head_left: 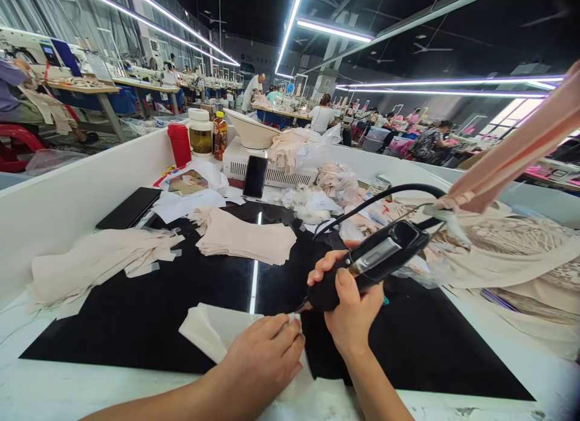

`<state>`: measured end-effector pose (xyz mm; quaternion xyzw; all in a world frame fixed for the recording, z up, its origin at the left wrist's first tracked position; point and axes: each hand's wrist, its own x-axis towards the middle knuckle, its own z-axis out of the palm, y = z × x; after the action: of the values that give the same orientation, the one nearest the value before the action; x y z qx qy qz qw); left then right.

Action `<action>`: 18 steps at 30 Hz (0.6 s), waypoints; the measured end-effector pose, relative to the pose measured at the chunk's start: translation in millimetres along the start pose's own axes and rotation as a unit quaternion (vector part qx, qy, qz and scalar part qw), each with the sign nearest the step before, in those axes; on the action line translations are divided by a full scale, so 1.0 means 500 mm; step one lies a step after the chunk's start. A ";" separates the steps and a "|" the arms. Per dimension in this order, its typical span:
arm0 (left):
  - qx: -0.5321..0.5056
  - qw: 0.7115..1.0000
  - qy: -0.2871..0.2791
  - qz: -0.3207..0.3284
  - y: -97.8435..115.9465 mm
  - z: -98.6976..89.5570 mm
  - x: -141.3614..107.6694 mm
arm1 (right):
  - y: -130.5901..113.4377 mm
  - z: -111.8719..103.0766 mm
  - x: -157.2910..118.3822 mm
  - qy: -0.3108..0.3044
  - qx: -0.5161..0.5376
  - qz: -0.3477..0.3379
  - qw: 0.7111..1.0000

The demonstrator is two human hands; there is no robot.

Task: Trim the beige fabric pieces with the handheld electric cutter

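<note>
My right hand [351,300] is wrapped round a black corded handheld tool [376,255], tilted with its narrow metal tip [304,306] pointing down and left. That tip is close to the edge of a pale fabric piece [222,327] lying on the black mat [149,312]. Over the fabric's right part lies my left hand [267,354], fingers together and pressing on it, the tips close to the tool's tip. Behind them on the mat sits a stack of cut beige pieces [247,237]. The tool's cord hangs beside a pink fabric strip [512,143].
More beige pieces [99,261] lie at the left, near a black flat case [129,208]. Farther back are a phone [255,176], a white scale [235,158], a red cup [179,144] and jars. Fabric heaps [521,246] fill the right side. People work at distant tables.
</note>
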<state>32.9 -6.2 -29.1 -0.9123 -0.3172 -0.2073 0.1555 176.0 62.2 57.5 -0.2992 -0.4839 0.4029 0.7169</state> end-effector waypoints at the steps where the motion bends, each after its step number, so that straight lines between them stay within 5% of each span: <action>1: 0.001 1.000 -0.006 0.001 0.000 -0.001 0.001 | 0.001 0.001 -0.002 -0.002 0.001 0.001 1.000; 18: -0.007 1.000 0.017 -0.015 0.000 0.002 0.001 | 0.010 0.001 -0.008 -0.019 0.010 0.012 1.000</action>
<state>33.3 -5.4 -30.0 -0.9049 -0.3265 -0.2274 0.1512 173.4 61.3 51.7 -0.2901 -0.4899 0.4216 0.7058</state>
